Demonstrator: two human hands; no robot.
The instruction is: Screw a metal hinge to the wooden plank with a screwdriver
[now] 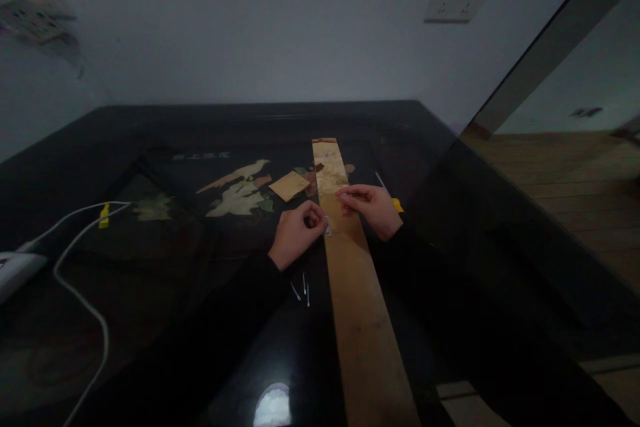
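Note:
A long wooden board (367, 320) runs away from me across the dark table. At its left edge my left hand (299, 230) is closed, with thumb and forefinger pinching a small light metal plate (327, 225) against the wood. Farther along, my right hand (373, 208) hovers over the board, its thumb and forefinger pressed together; a tiny pale thing at the tips is too small to name. Several thin metal nails or screws (303, 290) lie on the table left of the board. A square wooden piece (290, 185) rests beyond my left hand.
Beside my right hand shows a yellow-handled tool (397, 205), mostly hidden. A white cable (95, 307) with a yellow tag (104, 215) leads to a white block (17, 273) at left. The glossy table (200, 113) meets a wall (250, 33) with sockets (456, 1).

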